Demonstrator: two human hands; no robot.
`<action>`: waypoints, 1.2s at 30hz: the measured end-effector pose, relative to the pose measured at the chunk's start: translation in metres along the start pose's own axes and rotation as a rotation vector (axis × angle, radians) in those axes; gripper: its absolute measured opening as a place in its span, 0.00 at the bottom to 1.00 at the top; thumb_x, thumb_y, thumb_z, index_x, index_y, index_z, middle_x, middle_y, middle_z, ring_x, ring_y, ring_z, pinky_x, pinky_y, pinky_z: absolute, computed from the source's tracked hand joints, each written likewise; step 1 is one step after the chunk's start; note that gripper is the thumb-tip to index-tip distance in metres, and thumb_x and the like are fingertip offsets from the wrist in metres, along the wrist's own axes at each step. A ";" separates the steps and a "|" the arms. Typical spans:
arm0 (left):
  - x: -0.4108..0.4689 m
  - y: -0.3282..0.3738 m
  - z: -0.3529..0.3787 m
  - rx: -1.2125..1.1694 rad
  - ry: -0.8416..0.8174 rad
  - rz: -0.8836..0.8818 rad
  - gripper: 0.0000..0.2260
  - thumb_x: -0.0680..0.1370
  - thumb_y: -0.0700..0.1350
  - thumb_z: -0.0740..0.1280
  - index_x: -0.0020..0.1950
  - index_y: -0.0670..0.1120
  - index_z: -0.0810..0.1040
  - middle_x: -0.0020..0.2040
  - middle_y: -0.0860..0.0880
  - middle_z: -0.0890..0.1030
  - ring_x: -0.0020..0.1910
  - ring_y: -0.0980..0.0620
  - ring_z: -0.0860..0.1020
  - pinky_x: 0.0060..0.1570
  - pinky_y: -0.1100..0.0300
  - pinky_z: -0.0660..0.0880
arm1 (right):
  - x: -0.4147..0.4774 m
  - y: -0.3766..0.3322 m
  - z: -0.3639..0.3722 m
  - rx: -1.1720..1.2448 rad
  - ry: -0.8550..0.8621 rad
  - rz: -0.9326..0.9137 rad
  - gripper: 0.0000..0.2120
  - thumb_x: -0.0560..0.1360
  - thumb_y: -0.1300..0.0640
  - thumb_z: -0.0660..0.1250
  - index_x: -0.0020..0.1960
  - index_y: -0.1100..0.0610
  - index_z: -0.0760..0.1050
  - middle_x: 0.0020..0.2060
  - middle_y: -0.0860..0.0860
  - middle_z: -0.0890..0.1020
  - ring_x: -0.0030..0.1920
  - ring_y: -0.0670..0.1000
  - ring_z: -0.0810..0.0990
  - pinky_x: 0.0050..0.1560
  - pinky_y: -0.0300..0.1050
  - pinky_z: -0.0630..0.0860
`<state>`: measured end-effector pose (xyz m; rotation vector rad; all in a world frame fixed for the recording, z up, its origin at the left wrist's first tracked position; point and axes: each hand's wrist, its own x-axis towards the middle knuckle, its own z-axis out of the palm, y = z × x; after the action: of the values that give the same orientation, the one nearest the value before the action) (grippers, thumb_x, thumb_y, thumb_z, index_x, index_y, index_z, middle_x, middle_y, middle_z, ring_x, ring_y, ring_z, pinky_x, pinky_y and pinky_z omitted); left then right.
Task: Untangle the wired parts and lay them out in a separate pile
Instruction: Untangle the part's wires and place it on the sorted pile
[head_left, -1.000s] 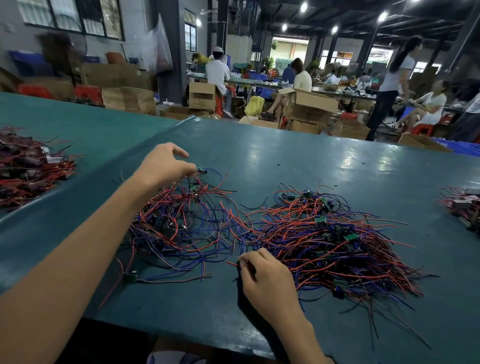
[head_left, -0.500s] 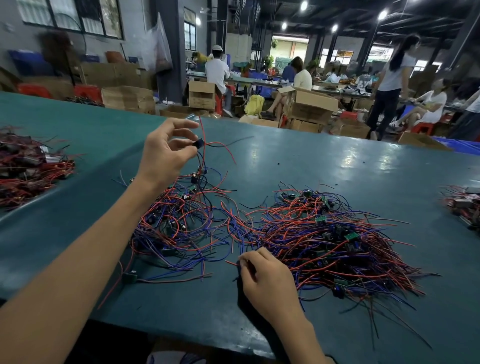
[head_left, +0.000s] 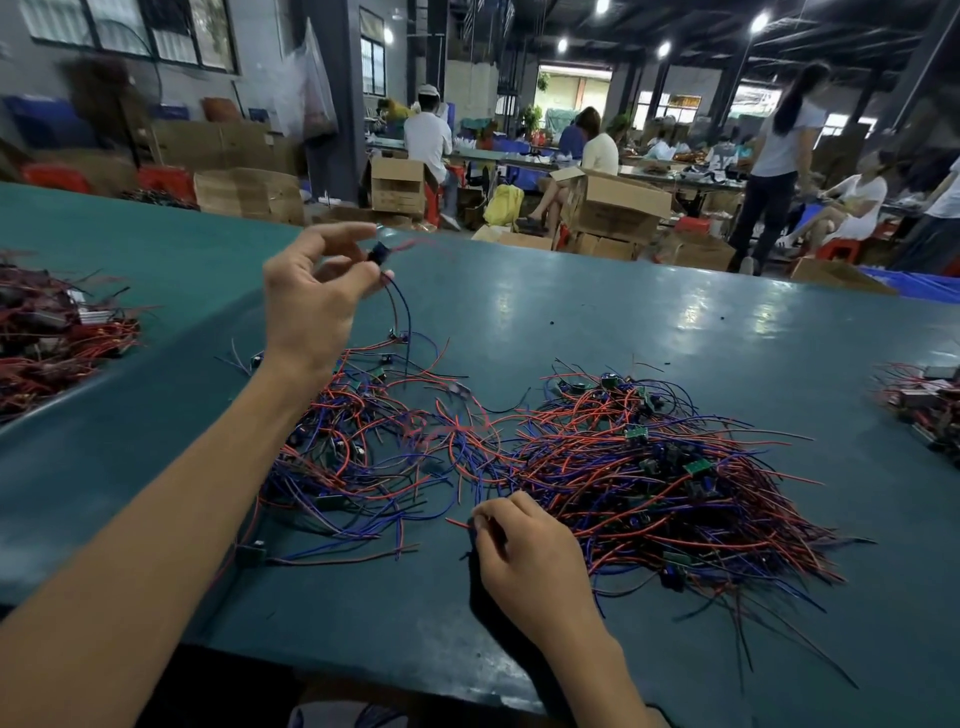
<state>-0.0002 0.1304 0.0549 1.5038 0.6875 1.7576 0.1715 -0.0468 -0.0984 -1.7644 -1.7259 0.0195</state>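
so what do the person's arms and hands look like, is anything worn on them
Both are bare. The left hand and right hand wear no gloves, and no watch, band or ring shows on the parts in view. The left forearm and right forearm are uncovered to the picture's edge, so no sleeve is visible.
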 end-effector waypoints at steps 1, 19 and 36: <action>-0.004 -0.002 0.002 -0.049 -0.028 -0.054 0.12 0.75 0.30 0.70 0.57 0.40 0.82 0.45 0.47 0.79 0.48 0.44 0.82 0.53 0.51 0.82 | -0.001 -0.001 0.000 0.014 0.021 -0.009 0.08 0.81 0.53 0.63 0.55 0.52 0.80 0.45 0.45 0.77 0.40 0.49 0.77 0.40 0.47 0.76; -0.113 -0.051 0.043 -0.762 -0.377 -0.879 0.17 0.69 0.32 0.68 0.56 0.41 0.80 0.46 0.45 0.82 0.46 0.47 0.83 0.37 0.58 0.81 | 0.013 -0.007 -0.027 1.012 0.285 0.288 0.12 0.80 0.52 0.67 0.49 0.58 0.85 0.30 0.54 0.78 0.25 0.50 0.71 0.24 0.42 0.69; -0.142 -0.066 0.041 -0.526 -0.629 -0.849 0.10 0.73 0.49 0.75 0.50 0.46 0.84 0.47 0.45 0.82 0.43 0.52 0.79 0.36 0.61 0.75 | 0.059 -0.004 -0.057 1.139 -0.074 0.454 0.11 0.78 0.60 0.71 0.48 0.69 0.82 0.27 0.53 0.71 0.24 0.49 0.66 0.20 0.36 0.60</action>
<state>0.0612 0.0556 -0.0746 1.0561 0.3872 0.6808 0.2014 -0.0190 -0.0270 -1.1914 -0.9329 1.0467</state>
